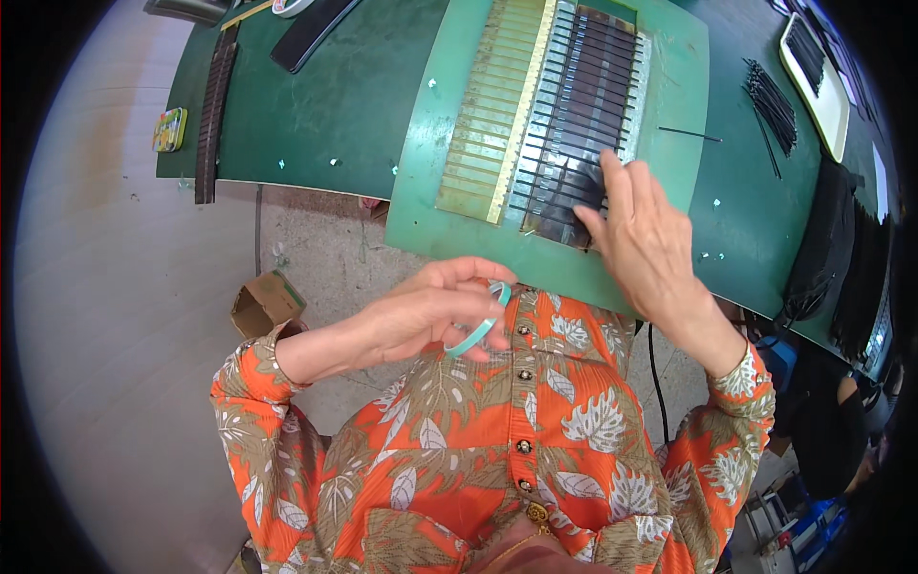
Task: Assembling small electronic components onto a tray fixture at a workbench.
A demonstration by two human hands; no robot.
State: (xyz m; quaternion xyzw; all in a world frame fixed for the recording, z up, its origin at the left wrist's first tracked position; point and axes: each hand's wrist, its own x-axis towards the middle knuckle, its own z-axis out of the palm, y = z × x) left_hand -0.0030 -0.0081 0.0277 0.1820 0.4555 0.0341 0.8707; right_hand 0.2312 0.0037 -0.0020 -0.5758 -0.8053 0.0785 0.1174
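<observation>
My left hand (430, 308) is held in front of my shirt, below the board's near edge. Its fingers are hooked through a narrow roll of teal tape (473, 339). Over the near right part of a slotted plate, my right hand (652, 234) has its thumb and forefinger apart, with the fingertips at the dark rods. Thin black rods (585, 105) lie side by side across this plate in a long row. A yellowish ruled strip (521, 115) runs along the row's left side. Everything rests on a light green board (418, 196).
One loose black rod (690, 134) lies right of the plate. Farther right are a bundle of black rods (770, 107) and a cream tray (834, 129) with more rods. At left are a dark case (308, 36), a long dark strip (212, 124) and a small yellow box (169, 130).
</observation>
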